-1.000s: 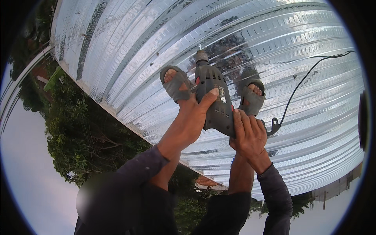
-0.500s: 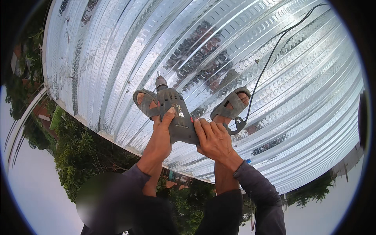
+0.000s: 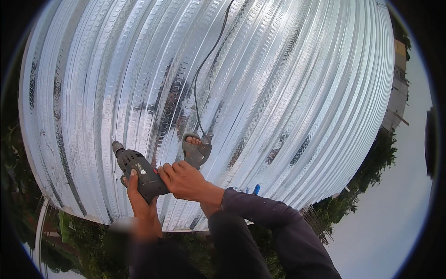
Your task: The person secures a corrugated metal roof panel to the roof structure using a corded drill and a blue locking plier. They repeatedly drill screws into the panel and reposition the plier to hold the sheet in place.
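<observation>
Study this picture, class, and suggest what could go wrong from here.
The cord runs close by the right sandal, so it might snag or cause a trip.
That sandal leaves the toes bare, so a dropped drill could hurt them.
With left hand and right hand both on the drill, neither is free if footing slips on the ribbed metal sheet.

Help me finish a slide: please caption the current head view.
Both hands hold a drill over ribbed metal sheeting, a sandalled foot nearby.
</observation>
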Demonstrator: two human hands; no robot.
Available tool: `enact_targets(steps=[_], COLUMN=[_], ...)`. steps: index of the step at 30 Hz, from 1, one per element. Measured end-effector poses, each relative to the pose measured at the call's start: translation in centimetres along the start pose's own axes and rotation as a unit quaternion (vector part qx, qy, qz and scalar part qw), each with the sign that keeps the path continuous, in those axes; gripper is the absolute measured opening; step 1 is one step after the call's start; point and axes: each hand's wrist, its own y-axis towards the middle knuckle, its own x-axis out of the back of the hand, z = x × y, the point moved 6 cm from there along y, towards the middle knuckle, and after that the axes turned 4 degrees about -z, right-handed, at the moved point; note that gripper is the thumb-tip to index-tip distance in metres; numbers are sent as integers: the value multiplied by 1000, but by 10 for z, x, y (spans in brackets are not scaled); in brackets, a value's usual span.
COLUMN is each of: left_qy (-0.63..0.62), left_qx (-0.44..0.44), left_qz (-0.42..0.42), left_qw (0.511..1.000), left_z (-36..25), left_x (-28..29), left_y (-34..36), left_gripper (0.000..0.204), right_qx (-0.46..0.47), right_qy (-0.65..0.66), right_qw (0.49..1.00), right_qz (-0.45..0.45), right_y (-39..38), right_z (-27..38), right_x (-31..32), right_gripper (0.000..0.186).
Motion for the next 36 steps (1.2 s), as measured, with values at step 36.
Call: enact_targets(steps=[36], left_qy=[321], left_qx=[-101], left_qz=[178], left_qw=[925], left_z=[-114], left_x=[-433], left_y=[-244], left_gripper=[42], right_qx=[-236], right_qy=[-27], right_qw=[944], right_qz=[-231], right_y=[-15], right_z=[-116], right_x=[424], right_gripper=[50])
